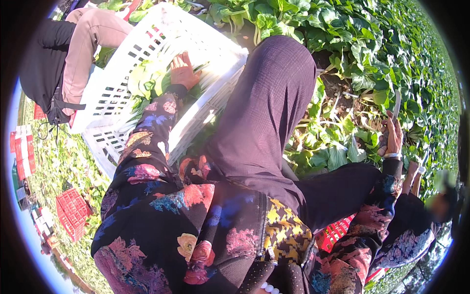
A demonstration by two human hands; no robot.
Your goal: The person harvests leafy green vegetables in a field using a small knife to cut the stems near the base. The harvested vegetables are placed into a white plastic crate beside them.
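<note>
My left hand (183,72) lies palm down inside a white slatted plastic crate (126,79), fingers partly spread, resting on bok choy-like leafy greens (148,79) with pale stalks. Nothing shows gripped in it, though its underside is hidden. Off to the far right, my right hand (393,137) is closed round a knife (397,104); the slightly curved blade points up and the handle is mostly covered by my fingers. Cut leaves and stalks (332,147) lie on the soil between my knee and that hand.
Dense standing leafy greens (371,33) fill the field ahead and right. Another person's legs (86,47) are close against the crate's left side. A second person (405,220) works at my right, also with a blade. Red crates (73,213) stand at left.
</note>
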